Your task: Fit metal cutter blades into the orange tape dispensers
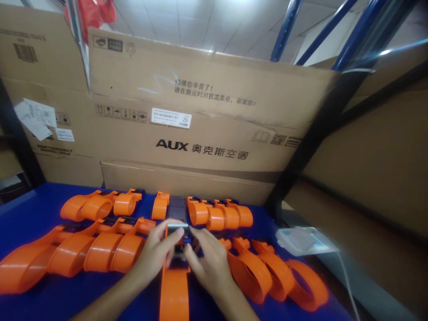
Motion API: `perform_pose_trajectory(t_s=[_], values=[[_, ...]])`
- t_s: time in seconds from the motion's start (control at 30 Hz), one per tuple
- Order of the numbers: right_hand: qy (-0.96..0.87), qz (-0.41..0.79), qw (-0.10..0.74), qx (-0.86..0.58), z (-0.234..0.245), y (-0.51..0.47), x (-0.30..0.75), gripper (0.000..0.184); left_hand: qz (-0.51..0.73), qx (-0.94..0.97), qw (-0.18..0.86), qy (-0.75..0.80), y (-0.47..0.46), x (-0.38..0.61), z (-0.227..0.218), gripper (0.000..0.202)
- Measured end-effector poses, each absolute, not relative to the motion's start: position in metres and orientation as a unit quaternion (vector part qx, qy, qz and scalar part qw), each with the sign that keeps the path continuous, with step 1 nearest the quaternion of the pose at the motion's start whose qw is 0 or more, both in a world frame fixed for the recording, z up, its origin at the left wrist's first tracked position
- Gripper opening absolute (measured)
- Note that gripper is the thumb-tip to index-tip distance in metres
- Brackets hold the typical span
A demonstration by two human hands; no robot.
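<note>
At the centre front, my two hands work close together on an orange plastic loop piece (174, 292). Its wide orange band hangs toward me, below the fingers. My left hand (159, 243) grips its upper end, the thumb lying across a shiny grey rectangular part (177, 229). From the other side, my right hand (210, 256) closes its fingers on a small dark blue part (186, 239) at the same end. The fingers partly hide how these parts join. Just beyond the hands a dark flat strip (178, 208) lies on the blue surface.
Similar orange loops lie in rows, at left (68, 256), back right (224, 216) and front right (277, 272). They rest on a blue tabletop (36, 203). Behind stands a cardboard wall (133, 147). A clear plastic case (306, 240) and a dark post (301, 147) are at right.
</note>
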State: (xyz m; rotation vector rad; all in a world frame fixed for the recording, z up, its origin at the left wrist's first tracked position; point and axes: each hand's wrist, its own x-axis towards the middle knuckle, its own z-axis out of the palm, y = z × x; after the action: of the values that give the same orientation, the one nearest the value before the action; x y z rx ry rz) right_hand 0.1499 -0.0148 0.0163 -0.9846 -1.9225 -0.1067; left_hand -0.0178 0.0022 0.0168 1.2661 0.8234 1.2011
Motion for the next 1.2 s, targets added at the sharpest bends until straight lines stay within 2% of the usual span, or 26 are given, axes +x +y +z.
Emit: perform_pose_trajectory(t_s=[0.63, 0.77, 0.93, 1.07, 1.2], values=[[-0.805, -0.023, 0.458, -0.377, 0.021, -0.013, 0.151, 0.032, 0.523, 0.511, 0.59, 0.342, 0.005, -0.017, 0.012, 0.044], [-0.767, 0.037, 0.496, -0.405, 0.029, -0.016, 0.155, 0.025, 0.518, 0.471, 0.64, 0.317, 0.009, -0.018, 0.012, 0.044], [-0.693, 0.061, 0.538, -0.477, 0.037, -0.017, 0.161, 0.03, 0.503, 0.444, 0.667, 0.324, 0.011, -0.018, 0.009, 0.047], [-0.691, 0.034, 0.488, -0.531, 0.033, -0.008, 0.164, 0.03, 0.515, 0.434, 0.654, 0.345, 0.008, -0.017, 0.01, 0.046], [-0.726, 0.01, 0.379, -0.573, 0.023, -0.001, 0.165, 0.014, 0.523, 0.413, 0.654, 0.357, 0.007, -0.018, 0.015, 0.039]])
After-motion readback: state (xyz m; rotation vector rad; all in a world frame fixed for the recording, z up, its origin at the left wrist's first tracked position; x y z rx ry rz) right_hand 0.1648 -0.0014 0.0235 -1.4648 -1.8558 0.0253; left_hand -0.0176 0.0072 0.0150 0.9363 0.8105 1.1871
